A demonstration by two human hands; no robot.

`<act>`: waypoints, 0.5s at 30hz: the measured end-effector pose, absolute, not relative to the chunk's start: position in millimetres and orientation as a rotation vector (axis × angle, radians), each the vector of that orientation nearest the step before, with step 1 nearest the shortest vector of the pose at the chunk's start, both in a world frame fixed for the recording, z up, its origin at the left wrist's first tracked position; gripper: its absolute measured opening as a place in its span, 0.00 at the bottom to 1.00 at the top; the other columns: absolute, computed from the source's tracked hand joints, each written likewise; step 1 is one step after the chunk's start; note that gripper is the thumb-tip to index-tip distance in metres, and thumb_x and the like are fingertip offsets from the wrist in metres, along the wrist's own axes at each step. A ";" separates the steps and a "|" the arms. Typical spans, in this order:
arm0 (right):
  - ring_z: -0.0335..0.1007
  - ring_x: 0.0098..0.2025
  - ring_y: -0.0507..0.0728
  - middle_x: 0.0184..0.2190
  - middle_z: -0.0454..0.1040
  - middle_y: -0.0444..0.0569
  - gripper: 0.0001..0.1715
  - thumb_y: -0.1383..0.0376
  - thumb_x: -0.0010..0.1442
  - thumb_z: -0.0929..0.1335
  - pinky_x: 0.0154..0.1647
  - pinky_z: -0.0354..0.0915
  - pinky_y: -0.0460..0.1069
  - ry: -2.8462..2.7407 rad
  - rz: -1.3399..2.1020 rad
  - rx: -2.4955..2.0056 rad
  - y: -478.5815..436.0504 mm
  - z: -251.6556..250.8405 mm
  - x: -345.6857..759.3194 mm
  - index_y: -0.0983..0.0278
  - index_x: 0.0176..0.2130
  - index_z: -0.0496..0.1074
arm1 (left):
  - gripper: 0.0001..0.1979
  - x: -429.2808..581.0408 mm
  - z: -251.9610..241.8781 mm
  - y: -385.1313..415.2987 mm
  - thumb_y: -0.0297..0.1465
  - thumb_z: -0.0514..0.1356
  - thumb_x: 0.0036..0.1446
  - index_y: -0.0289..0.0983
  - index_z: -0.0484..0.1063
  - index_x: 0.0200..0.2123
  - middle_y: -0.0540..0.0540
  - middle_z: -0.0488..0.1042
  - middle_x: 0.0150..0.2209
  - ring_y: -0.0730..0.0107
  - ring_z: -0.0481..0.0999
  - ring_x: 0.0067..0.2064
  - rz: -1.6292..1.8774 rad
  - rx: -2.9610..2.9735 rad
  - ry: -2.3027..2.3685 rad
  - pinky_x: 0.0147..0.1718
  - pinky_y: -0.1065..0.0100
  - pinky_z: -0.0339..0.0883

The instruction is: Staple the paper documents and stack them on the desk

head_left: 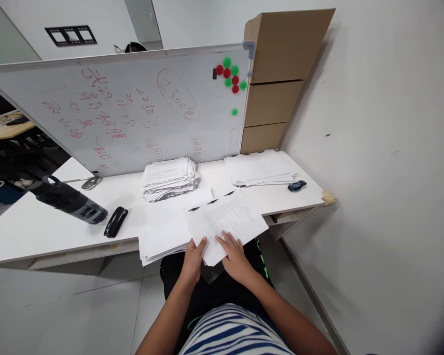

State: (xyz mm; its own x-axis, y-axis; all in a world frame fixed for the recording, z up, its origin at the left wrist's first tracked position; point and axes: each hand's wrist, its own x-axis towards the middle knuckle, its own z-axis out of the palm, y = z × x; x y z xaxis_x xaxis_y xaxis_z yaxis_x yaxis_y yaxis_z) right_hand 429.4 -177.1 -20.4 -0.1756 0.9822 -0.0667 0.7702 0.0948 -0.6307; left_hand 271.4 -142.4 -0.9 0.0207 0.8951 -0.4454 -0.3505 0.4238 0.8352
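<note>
Head view: one printed sheet [231, 214] pinched in left hand [194, 259], right hand [234, 254] open atop; one stapler [116, 222].

Matt paper is seen in the thin white text-covered sheets [227, 217] and the thick white paper stack [170, 175]. A glossy, plastic-looking surface is shown by the elongated black stapler [116, 222]. A smooth finish is borne by the flat white bench [15, 236]. Matt cardboard is seen in the boxy brown cartons [290, 47].
</note>
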 end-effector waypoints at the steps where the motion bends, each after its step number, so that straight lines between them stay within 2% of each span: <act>1: 0.41 0.73 0.65 0.72 0.49 0.51 0.44 0.74 0.57 0.63 0.69 0.42 0.70 -1.984 0.917 -1.673 -178.7 -19.0 433.4 0.52 0.69 0.56 | 0.28 271.2 -3.9 -142.1 0.39 0.69 0.52 0.36 0.71 0.55 0.35 0.76 0.55 0.52 0.78 0.52 1.076 0.613 1.195 0.55 0.51 0.70; 3: 0.42 0.73 0.64 0.72 0.51 0.49 0.41 0.68 0.57 0.67 0.70 0.43 0.69 -1.899 1.115 -1.534 -180.0 -18.3 447.2 0.50 0.68 0.59 | 0.27 269.5 -9.9 -141.1 0.38 0.70 0.52 0.36 0.72 0.54 0.35 0.77 0.53 0.53 0.79 0.50 1.088 0.659 1.222 0.54 0.50 0.70; 5: 0.49 0.72 0.64 0.69 0.58 0.50 0.36 0.63 0.57 0.69 0.69 0.46 0.67 -1.669 1.119 -1.459 -175.9 -21.9 468.7 0.51 0.64 0.66 | 0.25 265.9 -14.6 -139.4 0.38 0.70 0.51 0.35 0.73 0.51 0.35 0.77 0.53 0.53 0.79 0.51 1.086 0.692 1.250 0.55 0.51 0.69; 7: 0.58 0.68 0.63 0.65 0.66 0.53 0.28 0.58 0.60 0.67 0.68 0.51 0.65 -1.265 0.883 -1.504 -165.2 -30.2 495.2 0.57 0.59 0.71 | 0.23 261.0 -17.7 -137.3 0.39 0.70 0.51 0.35 0.74 0.49 0.36 0.77 0.53 0.53 0.78 0.52 1.077 0.721 1.270 0.56 0.51 0.69; 9: 0.59 0.66 0.64 0.63 0.67 0.58 0.30 0.53 0.60 0.67 0.68 0.51 0.64 -0.911 0.551 -1.569 -150.1 -41.1 522.6 0.62 0.58 0.71 | 0.24 256.0 -19.2 -135.4 0.40 0.71 0.50 0.36 0.75 0.48 0.36 0.77 0.53 0.52 0.78 0.52 1.049 0.766 1.275 0.56 0.50 0.68; 10: 0.59 0.66 0.65 0.62 0.68 0.60 0.33 0.51 0.56 0.69 0.67 0.53 0.64 -0.836 0.527 -1.584 -142.5 -46.5 535.1 0.64 0.57 0.71 | 0.25 253.9 -19.6 -134.7 0.40 0.71 0.49 0.36 0.75 0.49 0.35 0.77 0.53 0.52 0.78 0.52 1.032 0.795 1.275 0.56 0.50 0.68; 12: 0.67 0.60 0.67 0.58 0.72 0.62 0.37 0.49 0.50 0.73 0.61 0.61 0.64 -0.702 0.719 -1.570 -130.0 -54.8 555.3 0.66 0.54 0.72 | 0.27 251.0 -19.9 -134.2 0.42 0.71 0.48 0.36 0.74 0.49 0.35 0.78 0.52 0.51 0.78 0.52 1.004 0.849 1.277 0.55 0.49 0.69; 15: 0.78 0.44 0.67 0.43 0.81 0.58 0.34 0.50 0.41 0.77 0.47 0.71 0.63 -0.684 1.046 -1.513 -122.8 -56.4 570.5 0.66 0.44 0.76 | 0.28 248.7 -20.0 -135.2 0.43 0.71 0.47 0.36 0.73 0.50 0.35 0.78 0.51 0.51 0.78 0.51 0.981 0.899 1.287 0.53 0.50 0.70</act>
